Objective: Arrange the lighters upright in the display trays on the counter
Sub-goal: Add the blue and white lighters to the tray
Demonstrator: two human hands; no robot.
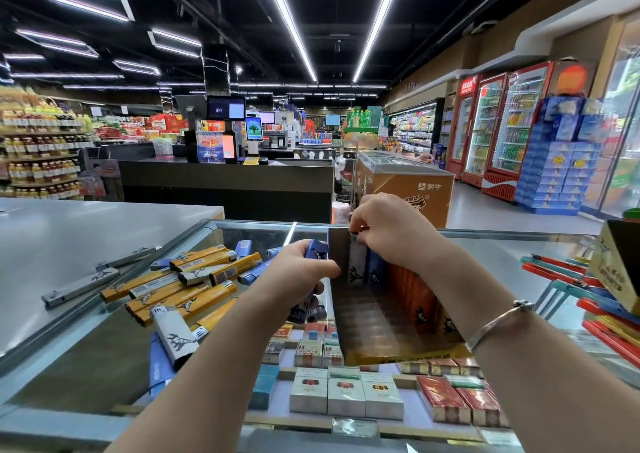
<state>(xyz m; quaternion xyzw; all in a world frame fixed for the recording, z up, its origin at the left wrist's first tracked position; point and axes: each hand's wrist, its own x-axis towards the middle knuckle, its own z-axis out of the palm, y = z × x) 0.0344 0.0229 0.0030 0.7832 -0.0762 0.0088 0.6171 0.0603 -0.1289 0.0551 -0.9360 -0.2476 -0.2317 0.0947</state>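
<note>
Plastic lighters (pixel 180 290) look light, stiff, slick; left hand (pixel 301 272) grips blue ones (pixel 317 250); right hand (pixel 381 231) fingers pinch a white lighter's (pixel 356 258) cap in the tray (pixel 381 314).

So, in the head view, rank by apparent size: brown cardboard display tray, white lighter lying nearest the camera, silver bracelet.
1. Brown cardboard display tray
2. White lighter
3. Silver bracelet, though its nearness to the camera makes this unsure.
</note>
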